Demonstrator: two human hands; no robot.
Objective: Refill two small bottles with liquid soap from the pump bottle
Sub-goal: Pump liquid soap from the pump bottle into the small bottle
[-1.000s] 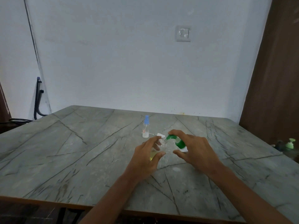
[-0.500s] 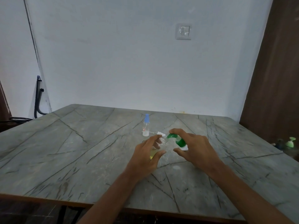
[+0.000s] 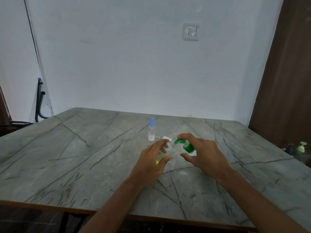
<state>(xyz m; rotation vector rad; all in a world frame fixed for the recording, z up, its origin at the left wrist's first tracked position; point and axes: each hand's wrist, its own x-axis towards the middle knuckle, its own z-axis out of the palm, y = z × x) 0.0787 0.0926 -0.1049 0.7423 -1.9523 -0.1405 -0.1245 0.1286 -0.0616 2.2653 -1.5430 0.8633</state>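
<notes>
Item: small clear bottle (image 3: pixel 171 146), yellow soap low inside, gripped in left hand (image 3: pixel 152 161), neck tilted up and right. Green pump bottle (image 3: pixel 187 147) in right hand (image 3: pixel 205 153), fingers curled round, forefinger atop pump head, nozzle pointing left at bottle mouth. We judge next press needs mouth under nozzle. Blue-capped bottle (image 3: pixel 151 132) upright just behind left hand. Desk (image 3: pixel 84 157) open to left.

Nothing legible anywhere, no brand, number or sign; only a small label (image 3: pixel 149 134) with a red outline on the clear bottle with the blue cap (image 3: pixel 151 131), standing on the table; too small and blurred to read.
</notes>
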